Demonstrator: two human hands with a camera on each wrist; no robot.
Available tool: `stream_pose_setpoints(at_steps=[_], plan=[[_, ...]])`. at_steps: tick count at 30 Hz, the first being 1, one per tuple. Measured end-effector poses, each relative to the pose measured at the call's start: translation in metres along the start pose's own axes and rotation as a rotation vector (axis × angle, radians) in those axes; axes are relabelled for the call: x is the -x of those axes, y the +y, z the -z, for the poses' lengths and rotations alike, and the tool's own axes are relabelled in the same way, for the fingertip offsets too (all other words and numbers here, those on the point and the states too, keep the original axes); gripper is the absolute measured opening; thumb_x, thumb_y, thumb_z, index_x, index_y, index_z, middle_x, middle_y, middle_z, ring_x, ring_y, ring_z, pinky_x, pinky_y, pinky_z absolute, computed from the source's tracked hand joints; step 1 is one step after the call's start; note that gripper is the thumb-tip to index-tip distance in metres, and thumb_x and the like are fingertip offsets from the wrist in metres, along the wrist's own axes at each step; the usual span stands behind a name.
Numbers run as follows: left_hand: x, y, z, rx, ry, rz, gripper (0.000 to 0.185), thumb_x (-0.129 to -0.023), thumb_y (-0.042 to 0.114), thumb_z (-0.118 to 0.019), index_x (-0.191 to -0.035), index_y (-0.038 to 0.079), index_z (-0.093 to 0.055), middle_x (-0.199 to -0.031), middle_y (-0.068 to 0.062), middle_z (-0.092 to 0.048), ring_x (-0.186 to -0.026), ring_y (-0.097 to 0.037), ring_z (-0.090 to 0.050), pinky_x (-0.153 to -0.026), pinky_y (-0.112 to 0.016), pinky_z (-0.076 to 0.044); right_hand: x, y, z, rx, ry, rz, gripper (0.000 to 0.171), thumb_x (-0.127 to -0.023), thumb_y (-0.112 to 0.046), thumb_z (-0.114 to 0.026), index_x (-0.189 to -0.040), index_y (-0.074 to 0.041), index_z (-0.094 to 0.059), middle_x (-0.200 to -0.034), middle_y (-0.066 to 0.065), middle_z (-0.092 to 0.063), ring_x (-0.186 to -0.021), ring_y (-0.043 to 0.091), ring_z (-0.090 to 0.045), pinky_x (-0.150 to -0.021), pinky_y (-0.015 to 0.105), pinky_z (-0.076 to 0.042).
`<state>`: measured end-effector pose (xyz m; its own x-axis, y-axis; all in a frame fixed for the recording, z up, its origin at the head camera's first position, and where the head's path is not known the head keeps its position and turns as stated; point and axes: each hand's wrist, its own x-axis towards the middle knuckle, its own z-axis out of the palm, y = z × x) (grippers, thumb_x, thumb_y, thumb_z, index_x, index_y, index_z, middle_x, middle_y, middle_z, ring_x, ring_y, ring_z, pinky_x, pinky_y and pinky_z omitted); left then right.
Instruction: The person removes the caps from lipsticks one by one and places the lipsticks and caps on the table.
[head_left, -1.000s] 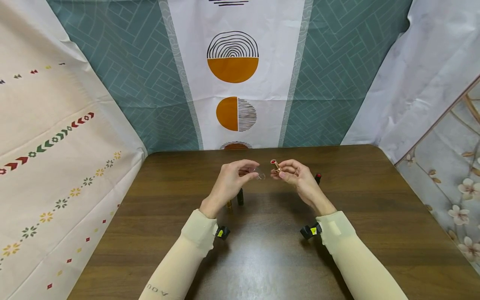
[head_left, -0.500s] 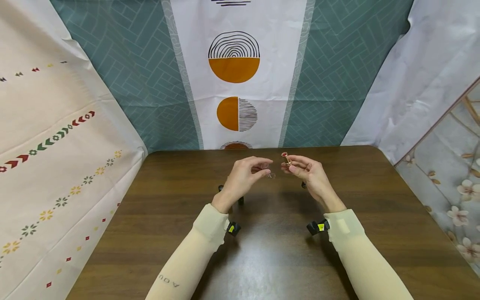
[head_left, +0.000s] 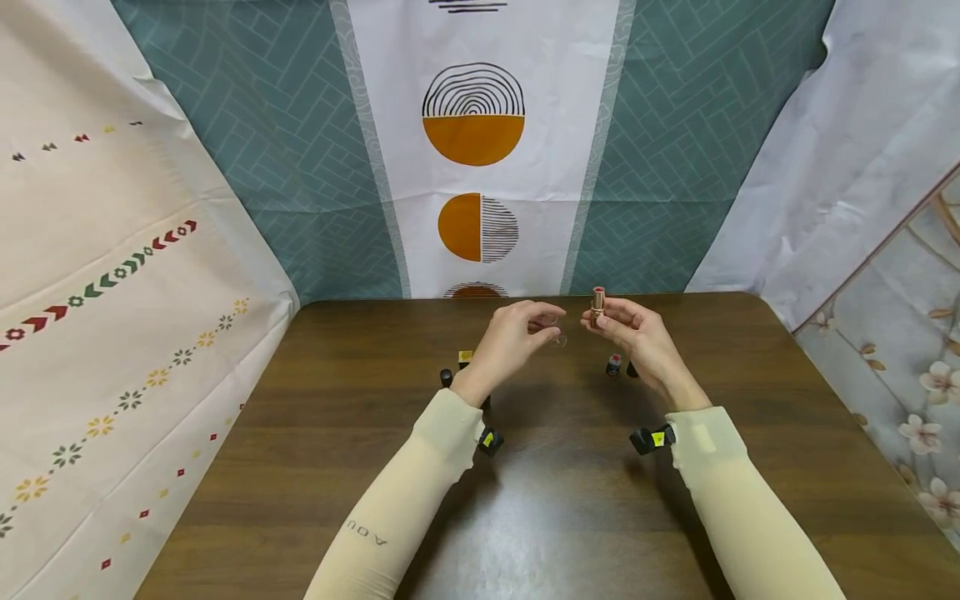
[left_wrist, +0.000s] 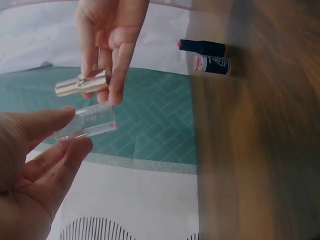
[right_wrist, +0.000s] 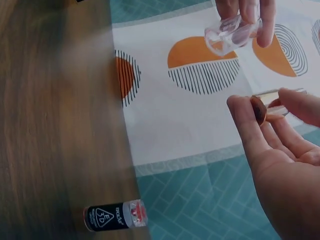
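My left hand (head_left: pixel 510 342) pinches a clear plastic cap (left_wrist: pixel 90 122) between thumb and fingers. Faint lettering shows on its side. To its right, my right hand (head_left: pixel 641 337) holds a gold lipstick tube (head_left: pixel 597 307) by its base. That tube stands about upright in the head view, with a red spot at its top end. Cap and lipstick are close together but apart, both raised above the table. In the right wrist view, the thumb and fingers hide part of the gold tube, while the clear cap (right_wrist: pixel 232 35) hangs beyond it.
On the wooden table (head_left: pixel 555 492), a black-labelled tube with a clear top (head_left: pixel 613 365) and a dark red-tipped lipstick (left_wrist: pixel 202 47) stand near the right hand. A gold-topped item (head_left: pixel 466 357) and a black tube (head_left: pixel 446 377) stand behind the left forearm. Patterned cloths (head_left: pixel 300 167) hang around.
Both hands have moved right and slightly up in the head view, still holding cap and lipstick. The lipstick has gone from tilted to about upright. More small tubes behind the arms now show.
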<state>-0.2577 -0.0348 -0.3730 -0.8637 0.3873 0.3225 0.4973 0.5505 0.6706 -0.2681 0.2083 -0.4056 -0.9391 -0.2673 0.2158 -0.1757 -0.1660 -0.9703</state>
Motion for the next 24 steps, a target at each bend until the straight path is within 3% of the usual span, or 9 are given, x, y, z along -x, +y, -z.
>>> stream_pose_setpoints(at_steps=[4, 12, 16, 24], plan=[[-0.011, 0.001, -0.009, -0.03, 0.001, 0.036, 0.029, -0.098, 0.016, -0.074, -0.128, 0.013, -0.074, -0.113, 0.0, -0.073, -0.099, -0.014, -0.07, -0.086, -0.025, -0.056, -0.002, 0.001, 0.003, -0.007, -0.016, -0.01, 0.025, -0.104, -0.006, -0.064, -0.129, -0.006, -0.064, -0.115, 0.006, -0.074, -0.109, 0.019, -0.073, -0.099, 0.027, -0.053], [-0.027, -0.002, -0.028, -0.068, 0.015, 0.059, 0.028, -0.098, 0.016, -0.075, -0.127, 0.013, -0.075, -0.109, 0.0, -0.073, -0.096, -0.014, -0.07, -0.084, -0.026, -0.057, -0.008, 0.0, 0.008, 0.031, -0.019, -0.036, 0.026, -0.103, -0.003, -0.065, -0.128, 0.0, -0.06, -0.118, 0.007, -0.071, -0.107, 0.016, -0.073, -0.1, 0.027, -0.053], [-0.034, -0.007, -0.033, -0.096, 0.018, 0.06, 0.028, -0.098, 0.015, -0.075, -0.126, 0.014, -0.075, -0.105, 0.001, -0.073, -0.093, -0.013, -0.068, -0.083, -0.026, -0.056, -0.015, -0.007, 0.018, 0.22, -0.015, -0.099, 0.032, -0.102, -0.01, -0.068, -0.13, 0.003, -0.059, -0.118, 0.005, -0.069, -0.11, 0.014, -0.071, -0.095, 0.023, -0.053], [-0.048, -0.013, -0.044, -0.097, 0.008, 0.097, 0.031, -0.099, 0.012, -0.074, -0.13, 0.011, -0.072, -0.108, -0.002, -0.076, -0.097, -0.014, -0.07, -0.083, -0.027, -0.056, -0.031, -0.015, 0.033, 0.627, -0.065, -0.162, 0.04, -0.101, -0.01, -0.07, -0.135, 0.008, -0.06, -0.127, 0.024, -0.066, -0.107, 0.018, -0.064, -0.088, 0.02, -0.051]])
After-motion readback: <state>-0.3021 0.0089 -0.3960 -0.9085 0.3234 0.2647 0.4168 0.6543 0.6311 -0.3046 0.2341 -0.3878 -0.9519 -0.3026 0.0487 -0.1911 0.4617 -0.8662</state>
